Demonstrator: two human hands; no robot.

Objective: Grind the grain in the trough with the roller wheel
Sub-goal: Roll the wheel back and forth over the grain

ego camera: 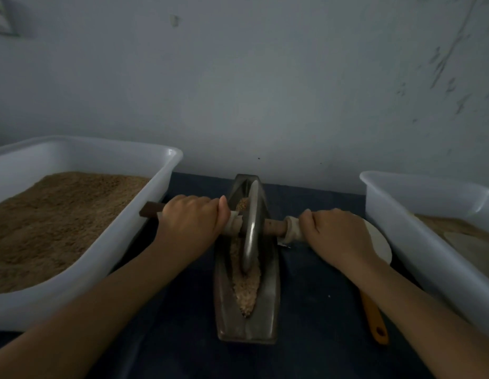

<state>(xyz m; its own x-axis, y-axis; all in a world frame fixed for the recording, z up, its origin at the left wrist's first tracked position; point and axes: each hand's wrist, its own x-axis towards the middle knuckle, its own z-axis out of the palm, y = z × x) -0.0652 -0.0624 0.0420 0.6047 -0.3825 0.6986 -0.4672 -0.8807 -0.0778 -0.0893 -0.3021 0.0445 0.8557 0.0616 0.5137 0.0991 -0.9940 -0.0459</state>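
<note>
Dark blue tabletop (314, 269) against a scuffed grey wall (292, 91); left hand (192, 217) and right hand (339, 233) clench the axle (274, 227), hiding its wrapped grips.

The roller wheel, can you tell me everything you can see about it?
The roller wheel is a thin grey metal disc standing on edge in the long dark trough, its rim down in the pale crushed grain. A brown wooden axle runs through its middle. The left hand and right hand grip the axle's cloth-wrapped ends.
</note>
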